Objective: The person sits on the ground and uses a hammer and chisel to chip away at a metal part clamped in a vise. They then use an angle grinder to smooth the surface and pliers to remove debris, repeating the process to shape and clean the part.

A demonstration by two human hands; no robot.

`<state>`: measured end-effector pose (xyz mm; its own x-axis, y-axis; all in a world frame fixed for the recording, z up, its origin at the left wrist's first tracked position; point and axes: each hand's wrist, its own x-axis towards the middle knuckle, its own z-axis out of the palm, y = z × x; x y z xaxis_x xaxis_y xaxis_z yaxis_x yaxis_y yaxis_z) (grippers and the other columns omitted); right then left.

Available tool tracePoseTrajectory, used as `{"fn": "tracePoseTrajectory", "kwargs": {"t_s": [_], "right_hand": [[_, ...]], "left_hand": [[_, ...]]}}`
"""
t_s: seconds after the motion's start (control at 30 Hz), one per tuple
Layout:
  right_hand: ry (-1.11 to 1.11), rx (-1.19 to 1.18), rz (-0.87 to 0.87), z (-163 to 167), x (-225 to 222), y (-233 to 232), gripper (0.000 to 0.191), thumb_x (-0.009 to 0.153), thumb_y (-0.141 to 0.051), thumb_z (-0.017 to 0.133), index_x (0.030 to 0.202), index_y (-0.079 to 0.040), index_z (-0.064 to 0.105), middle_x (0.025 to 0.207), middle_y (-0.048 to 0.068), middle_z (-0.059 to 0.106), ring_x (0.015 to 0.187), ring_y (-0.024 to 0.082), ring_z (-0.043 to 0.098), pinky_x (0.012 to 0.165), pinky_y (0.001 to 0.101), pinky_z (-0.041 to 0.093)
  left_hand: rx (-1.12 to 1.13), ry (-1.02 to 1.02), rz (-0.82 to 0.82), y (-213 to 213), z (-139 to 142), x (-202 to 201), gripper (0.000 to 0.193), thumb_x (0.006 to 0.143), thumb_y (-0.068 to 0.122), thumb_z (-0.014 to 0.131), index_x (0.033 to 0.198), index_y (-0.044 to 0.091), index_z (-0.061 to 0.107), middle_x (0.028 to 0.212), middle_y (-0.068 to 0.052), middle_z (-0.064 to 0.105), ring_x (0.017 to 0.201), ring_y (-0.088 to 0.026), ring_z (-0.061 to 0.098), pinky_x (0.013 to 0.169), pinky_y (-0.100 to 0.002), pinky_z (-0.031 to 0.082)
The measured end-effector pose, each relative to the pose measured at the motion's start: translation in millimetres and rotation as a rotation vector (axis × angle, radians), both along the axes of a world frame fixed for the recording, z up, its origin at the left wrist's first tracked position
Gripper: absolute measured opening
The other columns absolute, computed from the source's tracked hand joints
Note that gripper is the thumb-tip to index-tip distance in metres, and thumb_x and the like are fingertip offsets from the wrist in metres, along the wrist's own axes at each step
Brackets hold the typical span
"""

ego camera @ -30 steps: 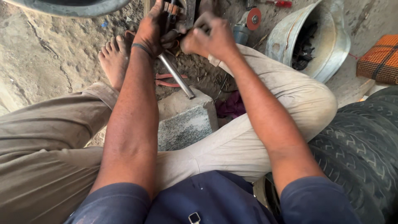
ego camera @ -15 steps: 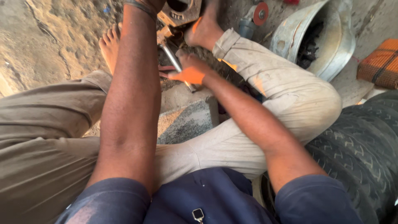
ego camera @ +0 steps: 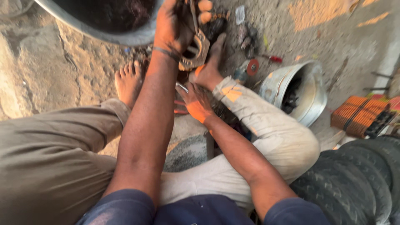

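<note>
Since the earlier frame our left hand [ego camera: 175,27] has reached farther forward, fingers now closed around a rusty ring-shaped metal part [ego camera: 196,52] held above the dirt floor [ego camera: 62,71]. Our right hand [ego camera: 196,102] lies open, just below that part, beside our right foot [ego camera: 208,71].

The left arm runs straight up the middle of the view, fully stretched away from the body, forearm bare below a short dark sleeve, a thin band round the wrist. The left hand [ego camera: 175,25] is high at the top edge, fingers curled and closed around something held there, knuckles toward the camera. The right arm is bent less far out, its forearm slanting up and leftward across the right knee. The right hand [ego camera: 196,102] sits lower, palm down, fingers spread and loose, gripping nothing. Both legs are folded, bare feet forward.
</note>
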<state>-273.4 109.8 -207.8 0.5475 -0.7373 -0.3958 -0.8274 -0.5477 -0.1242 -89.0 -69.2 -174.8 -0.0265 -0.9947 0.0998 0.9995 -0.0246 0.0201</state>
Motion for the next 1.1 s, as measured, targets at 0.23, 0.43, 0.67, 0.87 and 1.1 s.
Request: {"fn": "tracePoseTrajectory", "kwargs": {"t_s": [0.23, 0.43, 0.67, 0.87, 1.1], "right_hand": [[0.110, 0.372, 0.013, -4, 40, 6, 0.048, 0.080, -0.039, 0.076, 0.116, -0.010, 0.065, 0.116, 0.015, 0.058, 0.111, 0.035, 0.058, 0.092, 0.0495, 0.050], [0.156, 0.415, 0.063, -40, 67, 33, 0.045, 0.080, -0.034, 0.077, 0.115, -0.009, 0.067, 0.112, 0.014, 0.062, 0.106, 0.031, 0.060, 0.089, 0.0464, 0.051], [0.148, 0.456, 0.101, -7, 58, -61, 0.041, 0.080, -0.027, 0.078, 0.114, -0.007, 0.068, 0.107, 0.013, 0.066, 0.101, 0.027, 0.062, 0.086, 0.0428, 0.052], [0.155, 0.506, 0.094, 11, 55, -60, 0.039, 0.080, -0.022, 0.079, 0.113, -0.005, 0.069, 0.103, 0.013, 0.070, 0.096, 0.024, 0.065, 0.084, 0.0398, 0.054], [-0.146, 0.480, -0.138, 76, 41, -44, 0.036, 0.080, -0.016, 0.080, 0.112, -0.003, 0.070, 0.098, 0.012, 0.074, 0.090, 0.020, 0.067, 0.081, 0.0362, 0.055]], "left_hand": [[-0.054, 0.149, -0.041, -4, 18, 4, 0.045, 0.109, 0.037, 0.055, 0.136, 0.001, 0.056, 0.140, -0.018, 0.061, 0.135, -0.041, 0.062, 0.104, -0.052, 0.059], [-0.162, 0.180, -0.052, -6, 25, 20, 0.055, 0.110, 0.044, 0.050, 0.148, 0.004, 0.047, 0.155, -0.025, 0.052, 0.136, -0.040, 0.059, 0.103, -0.054, 0.058], [-0.097, 0.217, -0.084, -7, 32, 25, 0.065, 0.109, 0.049, 0.045, 0.151, 0.000, 0.043, 0.154, -0.028, 0.051, 0.135, -0.041, 0.062, 0.103, -0.057, 0.059], [-0.013, 0.188, -0.080, -11, 45, 32, 0.063, 0.106, 0.048, 0.048, 0.145, -0.002, 0.048, 0.144, -0.029, 0.058, 0.122, -0.041, 0.067, 0.096, -0.051, 0.061], [-0.005, 0.135, 0.049, -13, 49, 38, 0.058, 0.097, 0.045, 0.052, 0.132, -0.002, 0.058, 0.125, -0.029, 0.067, 0.103, -0.037, 0.072, 0.084, -0.045, 0.062]]}}
